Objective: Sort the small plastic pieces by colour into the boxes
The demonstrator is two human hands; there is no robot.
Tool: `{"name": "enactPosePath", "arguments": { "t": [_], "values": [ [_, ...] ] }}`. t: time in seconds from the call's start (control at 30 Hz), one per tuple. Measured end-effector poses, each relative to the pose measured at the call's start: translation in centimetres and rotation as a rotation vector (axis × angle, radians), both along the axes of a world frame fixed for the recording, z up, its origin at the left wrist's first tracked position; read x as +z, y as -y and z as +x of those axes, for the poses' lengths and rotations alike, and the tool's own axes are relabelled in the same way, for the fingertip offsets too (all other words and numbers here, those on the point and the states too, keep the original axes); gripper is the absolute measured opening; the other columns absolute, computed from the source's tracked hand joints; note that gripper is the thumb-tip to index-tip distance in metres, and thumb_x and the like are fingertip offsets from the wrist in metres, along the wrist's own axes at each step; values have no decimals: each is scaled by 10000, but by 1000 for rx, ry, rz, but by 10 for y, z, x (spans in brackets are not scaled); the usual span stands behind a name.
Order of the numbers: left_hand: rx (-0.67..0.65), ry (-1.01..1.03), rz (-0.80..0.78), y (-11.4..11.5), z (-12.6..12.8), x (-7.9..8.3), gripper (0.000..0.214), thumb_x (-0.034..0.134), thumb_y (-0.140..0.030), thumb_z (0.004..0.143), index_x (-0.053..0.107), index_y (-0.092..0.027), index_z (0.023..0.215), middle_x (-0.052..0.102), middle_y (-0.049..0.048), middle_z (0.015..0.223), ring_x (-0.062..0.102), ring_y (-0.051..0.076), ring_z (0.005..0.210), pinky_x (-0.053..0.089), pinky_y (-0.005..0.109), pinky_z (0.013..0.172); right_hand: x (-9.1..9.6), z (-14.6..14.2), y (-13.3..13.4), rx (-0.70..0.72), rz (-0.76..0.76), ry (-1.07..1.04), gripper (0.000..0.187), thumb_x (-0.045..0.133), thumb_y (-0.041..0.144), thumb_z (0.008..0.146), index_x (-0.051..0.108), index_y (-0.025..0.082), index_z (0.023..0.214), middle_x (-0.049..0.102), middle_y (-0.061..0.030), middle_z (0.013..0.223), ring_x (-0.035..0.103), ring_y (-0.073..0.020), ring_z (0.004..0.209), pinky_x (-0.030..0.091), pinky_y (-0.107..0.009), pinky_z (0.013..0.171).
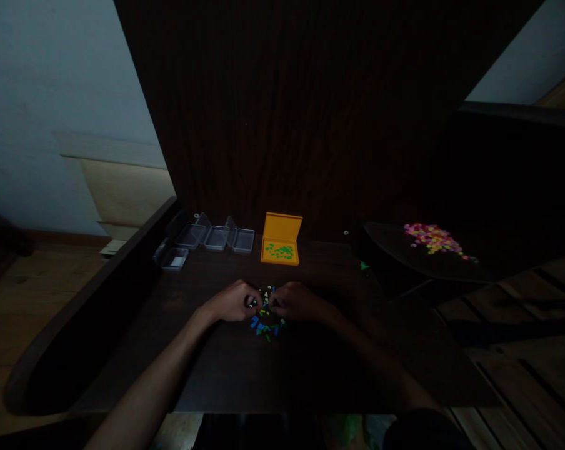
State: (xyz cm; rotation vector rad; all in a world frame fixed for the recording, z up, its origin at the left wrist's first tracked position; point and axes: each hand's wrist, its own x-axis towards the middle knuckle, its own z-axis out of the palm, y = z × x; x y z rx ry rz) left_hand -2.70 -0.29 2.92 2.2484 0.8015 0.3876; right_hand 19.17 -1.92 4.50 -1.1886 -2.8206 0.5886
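Several small blue, green, yellow and white pieces (262,328) lie scattered on the dark tabletop (235,375). My left hand (238,301) is over the left side of this pile, its fingers curled closed. Facing it from the right, my right hand (295,302) has its fingers pinched together among the pieces. Whatever either hand holds is too small and dark to make out. Just beyond the hands stands an orange case (281,262) with its lid raised, and small green pieces (281,251) lie inside it.
Several clear plastic boxes (244,240) with lids up stand at the back left. On a ledge at the right is a heap of pink, yellow and purple pieces (433,239). A tall dark panel (301,125) rises behind the tabletop, and a raised side board (99,300) borders its left.
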Motion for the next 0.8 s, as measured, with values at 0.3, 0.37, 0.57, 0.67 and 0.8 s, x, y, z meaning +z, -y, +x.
{"name": "enactPosePath", "arguments": {
  "t": [0.3,0.37,0.57,0.67,0.8],
  "values": [
    [16,-36,12,2,4,2,192,568,-95,719,742,-150,781,620,-20,621,490,75,532,323,176,526,19,18,-33,-220,1,-153,129,638,200,794,720,177,890,591,32,622,492,-91,565,310,-204,567],
    [10,-38,18,1,4,1,190,575,-95,722,743,-152,788,622,-20,621,488,75,533,326,175,534,19,21,-46,-245,33,-205,125,634,195,795,725,161,873,565,36,593,471,-85,539,307,-201,556],
    [-1,-41,30,1,4,0,193,572,-94,731,742,-159,794,634,-15,640,494,76,542,335,175,547,10,24,-84,-347,137,-252,160,616,146,785,740,135,886,588,21,606,473,-87,539,303,-198,543],
    [1,-48,32,2,6,1,209,564,-91,728,747,-157,804,631,-11,637,499,80,545,338,177,551,4,20,-101,-370,149,-240,164,610,158,795,741,123,888,626,-2,641,505,-98,567,311,-200,546],
    [2,-53,16,3,7,0,214,558,-108,732,745,-157,824,637,-6,650,507,84,549,337,178,545,-2,9,-115,-334,147,-173,175,609,176,806,742,125,907,673,-32,726,553,-114,627,336,-204,573]
  ]
}}
